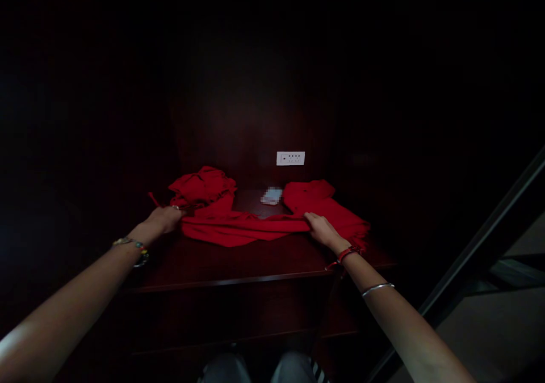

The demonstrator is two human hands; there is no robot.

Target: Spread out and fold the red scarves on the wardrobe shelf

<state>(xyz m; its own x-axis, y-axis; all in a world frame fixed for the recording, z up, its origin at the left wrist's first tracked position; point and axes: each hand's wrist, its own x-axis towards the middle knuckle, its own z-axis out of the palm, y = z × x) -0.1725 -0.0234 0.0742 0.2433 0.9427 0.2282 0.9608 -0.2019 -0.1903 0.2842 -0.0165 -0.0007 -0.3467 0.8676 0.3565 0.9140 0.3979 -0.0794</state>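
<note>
A strip of red cloth [242,230] is stretched between my two hands, just above the front part of a dark wooden shelf. My left hand [167,217] is closed on its left end, and my right hand [321,228] pinches it farther right. Behind my left hand lies a crumpled bunch of red cloth [204,187]. Near my right hand is a flatter, folded-looking red garment [315,198]. Whether these are all one piece I cannot tell. Bracelets are on both wrists.
The dark shelf [238,266] has a straight front edge, with another level below it. A small pale item [271,196], blurred out, lies at the back. A white socket plate [290,158] is on the back wall. My knees [293,367] are below; a slanted frame stands at right.
</note>
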